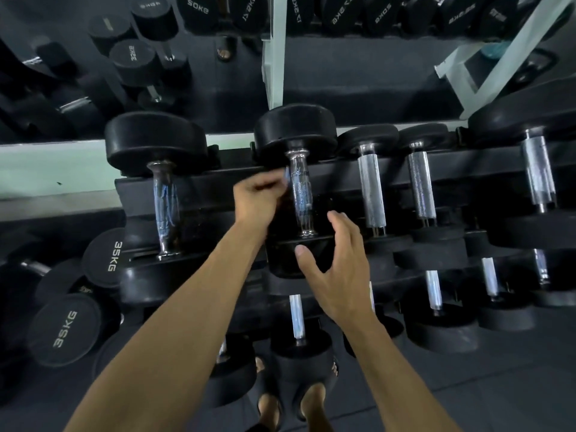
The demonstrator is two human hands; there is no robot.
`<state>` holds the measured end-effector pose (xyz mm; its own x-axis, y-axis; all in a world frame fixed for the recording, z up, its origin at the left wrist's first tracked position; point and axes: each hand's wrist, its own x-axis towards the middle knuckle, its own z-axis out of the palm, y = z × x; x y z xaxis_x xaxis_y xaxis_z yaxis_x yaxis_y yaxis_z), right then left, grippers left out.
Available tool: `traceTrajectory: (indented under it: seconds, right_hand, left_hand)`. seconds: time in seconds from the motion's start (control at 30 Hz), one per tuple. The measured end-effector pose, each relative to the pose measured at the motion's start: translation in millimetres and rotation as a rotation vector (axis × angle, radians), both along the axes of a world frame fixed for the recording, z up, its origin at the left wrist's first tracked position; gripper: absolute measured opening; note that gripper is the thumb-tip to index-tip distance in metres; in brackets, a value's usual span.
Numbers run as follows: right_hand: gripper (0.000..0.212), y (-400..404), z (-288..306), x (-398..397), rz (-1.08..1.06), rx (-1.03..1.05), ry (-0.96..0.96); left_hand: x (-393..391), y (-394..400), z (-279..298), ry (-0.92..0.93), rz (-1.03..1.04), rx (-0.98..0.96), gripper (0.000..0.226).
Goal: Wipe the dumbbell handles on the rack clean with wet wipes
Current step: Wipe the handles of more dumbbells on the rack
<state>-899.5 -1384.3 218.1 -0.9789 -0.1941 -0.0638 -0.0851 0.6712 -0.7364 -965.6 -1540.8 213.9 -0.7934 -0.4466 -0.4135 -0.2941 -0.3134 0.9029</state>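
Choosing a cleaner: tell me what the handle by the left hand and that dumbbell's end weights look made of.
Handle: likely chromed steel, since it is shiny and mirror-bright with a crosshatched knurled middle.
End weights: probably rubber or urethane coating, matte black with soft rounded edges and no glare.

dumbbell heads (pixel 296 132): matte black
centre handle (pixel 300 194): shiny chrome with a faint hatched pattern
handles right of the centre handle (pixel 371 188): silver-grey, finely knurled
wipe (pixel 286 176): pale bluish-white, blurred, probably
rack (pixel 218 182): black
35KG plates (pixel 65 328), lower left of the rack: black with grey lettering
wall strip (pixel 53 166) left of the rack: pale mint green
floor (pixel 498 385): dark grey
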Motion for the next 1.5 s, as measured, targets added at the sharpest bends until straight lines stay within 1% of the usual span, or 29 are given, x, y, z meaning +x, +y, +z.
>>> traceTrajectory:
  seconds: [0.07,0.1,0.13,0.27,0.33,0.47,0.5,0.57,0.67,0.73,0.77,0.83,0.87,0.9,0.93,1.03,1.07,1.13,1.23,1.27,1.3,1.4,1.43,1.5]
  right_hand:
    - [0.084,0.0,-1.8,-1.0,-0.007,0.006,0.014]
    - [0.084,-0.4,-2.3,-1.7,-0.014,0.011,0.022]
    - [0.083,-0.8,-2.6,-1.4,-0.022,0.012,0.026]
    - [0.083,-2.4,-2.3,-0.6,-0.031,0.006,0.050]
    - [0.083,-2.3,-2.5,-0.9,-0.037,0.011,0.056]
    - [0.084,-2.2,-3.2,-1.6,-0.025,0.028,0.072]
    - [0.084,-1.9,-3.7,-2.2,-0.026,0.036,0.076]
    - [0.082,-1.9,-3.8,-1.4,-0.034,0.030,0.074]
    - [0.079,-4.8,-3.8,-0.7,-0.059,0.016,0.100]
    - [0.078,-5.3,-4.5,-0.5,-0.072,0.015,0.119]
    - [0.077,-5.1,-4.8,-0.6,-0.070,0.018,0.123]
    - [0.077,-4.3,-5.5,-0.3,-0.054,0.021,0.123]
    - [0.077,-3.8,-5.6,-0.5,-0.048,0.025,0.128]
    - [0.077,-3.4,-5.9,-1.1,-0.045,0.031,0.135]
    - [0.077,-3.2,-6.4,-1.6,-0.044,0.039,0.137]
    - [0.075,-3.5,-5.5,-1.2,-0.045,0.038,0.138]
    - [0.075,-3.2,-5.2,-1.2,-0.041,0.035,0.138]
    - [0.075,-2.3,-5.3,-1.0,-0.029,0.029,0.129]
    - [0.075,-1.0,-5.2,-2.0,-0.024,0.012,0.110]
    - [0.074,-2.1,-5.1,-2.0,-0.025,0.008,0.111]
    - [0.074,-2.4,-5.5,-2.0,-0.031,0.005,0.111]
    - [0.074,-2.7,-6.3,-1.6,-0.043,-0.004,0.117]
    - [0.074,-3.1,-6.6,-1.7,-0.050,-0.002,0.122]
    - [0.073,-3.8,-7.7,-1.8,-0.056,0.008,0.130]
  left_hand:
    - [-19.3,-3.4,0.3,0.017,0.113,0.102,0.023]
    - [-22.3,-4.0,-1.2,0.007,0.123,0.101,0.025]
    - [-18.8,-3.0,-4.3,-0.013,0.098,0.078,0.024]
    - [25.0,1.4,-13.4,-0.114,-0.125,-0.060,0.016]
    - [22.5,-1.4,-11.5,-0.094,-0.150,-0.071,0.015]
    - [-23.6,-6.1,-0.4,-0.002,0.085,0.077,0.016]
    - [-27.0,-5.6,-1.1,0.006,0.101,0.090,0.018]
    - [-13.6,-4.3,-6.5,-0.019,0.018,0.049,0.020]
    - [27.9,-3.0,-11.1,-0.126,-0.217,-0.113,0.020]
    - [33.2,-3.1,-11.2,-0.153,-0.281,-0.135,0.020]
    - [26.2,-4.5,-8.4,-0.157,-0.247,-0.113,0.019]
    - [3.5,-7.1,-0.7,-0.132,-0.117,0.037,0.018]
    - [-8.5,-7.3,3.4,-0.125,-0.077,0.099,0.018]
    - [-16.8,-6.7,5.6,-0.132,-0.080,0.107,0.019]
    - [-19.7,-6.7,5.0,-0.169,-0.159,0.026,0.020]
    - [-0.2,-6.6,0.9,-0.312,-0.571,-0.339,0.021]
    - [6.2,-7.8,-2.1,-0.335,-0.633,-0.359,0.021]
    - [12.1,-9.3,-6.7,-0.322,-0.588,-0.270,0.021]
    - [7.5,-3.7,-6.1,-0.260,-0.286,-0.074,0.026]
    - [6.2,-4.6,-7.3,-0.250,-0.210,-0.046,0.027]
    - [7.1,-5.4,-6.7,-0.252,-0.210,-0.069,0.027]
    - [19.7,-11.3,-5.0,-0.290,-0.451,-0.254,0.020]
    - [21.5,-13.4,-2.6,-0.297,-0.490,-0.291,0.017]
    - [20.8,-14.3,0.1,-0.268,-0.438,-0.280,0.016]
